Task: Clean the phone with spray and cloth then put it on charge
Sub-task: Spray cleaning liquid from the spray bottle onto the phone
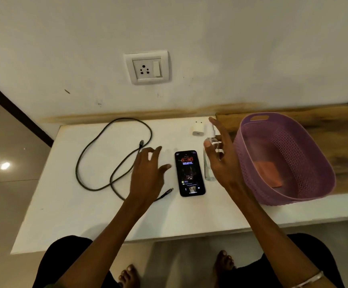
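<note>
A black phone (190,173) lies face up on the white table (69,204), its screen lit. Just right of it stands a clear spray bottle (208,163) with a white nozzle, partly hidden by my right hand (220,156), which hovers open beside it, fingers spread. My left hand (148,173) hangs open over the table left of the phone, above the dark charging cable (98,154). An orange cloth (267,173) lies inside the purple basket (306,183). A white charger plug (198,128) sits behind the bottle.
A wall socket with a switch (147,67) is mounted above the table. The basket rests at the right, partly on a wooden board (335,129). My knees and bare feet show below the table's front edge.
</note>
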Demonstrator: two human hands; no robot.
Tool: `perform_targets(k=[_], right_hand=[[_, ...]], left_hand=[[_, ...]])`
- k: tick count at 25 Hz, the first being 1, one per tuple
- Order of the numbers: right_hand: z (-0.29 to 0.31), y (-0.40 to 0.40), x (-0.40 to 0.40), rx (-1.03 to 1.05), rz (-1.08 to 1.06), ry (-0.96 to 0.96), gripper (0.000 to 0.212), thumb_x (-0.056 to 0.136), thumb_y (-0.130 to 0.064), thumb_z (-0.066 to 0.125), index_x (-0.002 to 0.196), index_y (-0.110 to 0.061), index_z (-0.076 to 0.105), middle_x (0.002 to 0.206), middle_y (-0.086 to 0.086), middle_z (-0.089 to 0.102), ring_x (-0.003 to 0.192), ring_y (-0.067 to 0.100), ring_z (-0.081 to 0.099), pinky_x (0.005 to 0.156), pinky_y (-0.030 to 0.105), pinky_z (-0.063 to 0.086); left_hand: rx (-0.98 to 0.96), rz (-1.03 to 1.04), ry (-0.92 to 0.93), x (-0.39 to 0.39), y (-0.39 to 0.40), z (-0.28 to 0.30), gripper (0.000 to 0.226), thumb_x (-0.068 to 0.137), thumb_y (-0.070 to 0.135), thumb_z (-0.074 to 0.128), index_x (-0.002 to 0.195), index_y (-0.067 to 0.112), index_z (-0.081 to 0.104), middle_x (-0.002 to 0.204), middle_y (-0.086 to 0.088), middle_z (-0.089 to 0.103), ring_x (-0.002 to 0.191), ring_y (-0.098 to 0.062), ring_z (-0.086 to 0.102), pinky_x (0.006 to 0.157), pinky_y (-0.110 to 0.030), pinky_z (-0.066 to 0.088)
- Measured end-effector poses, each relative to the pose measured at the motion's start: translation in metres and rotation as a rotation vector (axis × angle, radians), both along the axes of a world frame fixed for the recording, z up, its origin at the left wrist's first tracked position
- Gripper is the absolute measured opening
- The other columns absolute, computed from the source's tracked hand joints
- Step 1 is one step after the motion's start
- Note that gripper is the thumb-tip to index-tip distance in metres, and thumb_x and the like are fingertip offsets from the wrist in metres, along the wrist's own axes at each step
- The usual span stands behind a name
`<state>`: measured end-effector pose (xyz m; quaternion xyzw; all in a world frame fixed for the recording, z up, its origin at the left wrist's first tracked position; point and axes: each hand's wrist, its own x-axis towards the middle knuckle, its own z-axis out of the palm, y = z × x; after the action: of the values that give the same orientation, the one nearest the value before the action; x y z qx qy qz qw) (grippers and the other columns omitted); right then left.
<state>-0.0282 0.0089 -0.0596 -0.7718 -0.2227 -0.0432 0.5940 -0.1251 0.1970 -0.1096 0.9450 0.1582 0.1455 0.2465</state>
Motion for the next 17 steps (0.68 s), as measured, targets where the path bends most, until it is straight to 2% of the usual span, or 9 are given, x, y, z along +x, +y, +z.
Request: perform_targets(k=[3,5,7,9,11,12,13,15,17], right_hand=[[-0.007,-0.002,0.006,-0.082,0.003,-0.107,0.045,0.099,-0.031,0.046,0.142,-0.041,0.035,0.116,-0.013,0.053,0.088,0.023,0.054,0.071,0.03,0.052],[-0.016,-0.003,0.004,-0.153,0.019,-0.101,0.048,0.1,-0.029,0.046,0.144,-0.041,0.031,0.128,-0.023,0.047,0.094,0.019,0.056,0.074,0.033,0.057],[-0.026,-0.005,0.003,-0.171,0.041,-0.071,0.05,0.1,-0.027,0.046,0.145,-0.041,0.028,0.132,-0.03,0.04,0.103,0.016,0.057,0.075,0.035,0.059],[-0.037,-0.007,0.002,-0.211,0.051,-0.075,0.049,0.1,-0.031,0.046,0.145,-0.039,0.03,0.132,-0.023,0.042,0.109,0.008,0.056,0.077,0.017,0.055],[-0.045,-0.009,0.002,-0.299,0.033,-0.073,0.049,0.096,-0.038,0.051,0.143,-0.035,0.035,0.126,-0.007,0.052,0.091,0.005,0.061,0.068,0.005,0.049],[-0.048,-0.01,0.002,-0.358,0.009,-0.069,0.052,0.094,-0.039,0.055,0.142,-0.035,0.037,0.12,-0.003,0.056,0.08,0.005,0.061,0.065,0.004,0.049],[-0.049,-0.013,0.002,-0.404,-0.02,-0.071,0.055,0.091,-0.038,0.06,0.141,-0.035,0.037,0.115,-0.001,0.059,0.076,0.006,0.062,0.068,0.007,0.051],[-0.051,-0.018,0.002,-0.435,-0.095,-0.074,0.059,0.088,-0.028,0.066,0.14,-0.032,0.038,0.118,0.001,0.061,0.092,0.013,0.064,0.085,0.024,0.056],[-0.049,-0.02,-0.001,-0.447,-0.18,-0.073,0.059,0.087,-0.02,0.067,0.138,-0.031,0.041,0.116,0.002,0.062,0.095,0.013,0.061,0.083,0.033,0.058]], left_hand=[[-0.241,-0.244,0.202,0.015,-0.004,0.0,0.102,0.072,0.073,0.065,0.153,0.032,0.019,0.156,-0.002,0.027,0.142,-0.021,0.025,0.113,-0.041,0.029],[-0.216,-0.335,0.318,0.019,-0.004,-0.01,0.128,0.055,0.083,0.069,0.154,0.035,0.003,0.161,0.002,0.014,0.147,-0.02,0.016,0.118,-0.045,0.022],[-0.136,-0.389,0.33,0.021,-0.003,-0.02,0.14,0.047,0.088,0.068,0.153,0.035,-0.007,0.163,0.003,0.006,0.15,-0.019,0.007,0.121,-0.046,0.016],[-0.085,-0.413,0.343,0.025,-0.001,-0.025,0.145,0.044,0.09,0.067,0.152,0.033,-0.011,0.165,0.004,-0.002,0.151,-0.017,0.0,0.122,-0.045,0.011],[-0.052,-0.422,0.373,0.028,0.0,-0.028,0.147,0.044,0.09,0.067,0.153,0.029,-0.01,0.165,0.003,-0.004,0.151,-0.016,-0.004,0.123,-0.045,0.008],[-0.033,-0.425,0.378,0.029,0.0,-0.029,0.147,0.044,0.09,0.066,0.154,0.027,-0.008,0.165,0.002,-0.004,0.151,-0.017,-0.004,0.123,-0.044,0.007],[-0.005,-0.428,0.38,0.029,0.0,-0.029,0.148,0.044,0.091,0.065,0.154,0.024,-0.007,0.165,0.001,-0.003,0.151,-0.017,-0.004,0.124,-0.043,0.006],[0.044,-0.437,0.388,0.031,0.0,-0.029,0.149,0.044,0.093,0.062,0.155,0.021,-0.007,0.165,-0.001,-0.004,0.151,-0.018,-0.005,0.123,-0.04,0.002],[0.066,-0.439,0.396,0.03,-0.001,-0.029,0.149,0.045,0.093,0.062,0.155,0.019,-0.006,0.165,-0.003,-0.003,0.151,-0.019,-0.004,0.123,-0.039,-0.002]])
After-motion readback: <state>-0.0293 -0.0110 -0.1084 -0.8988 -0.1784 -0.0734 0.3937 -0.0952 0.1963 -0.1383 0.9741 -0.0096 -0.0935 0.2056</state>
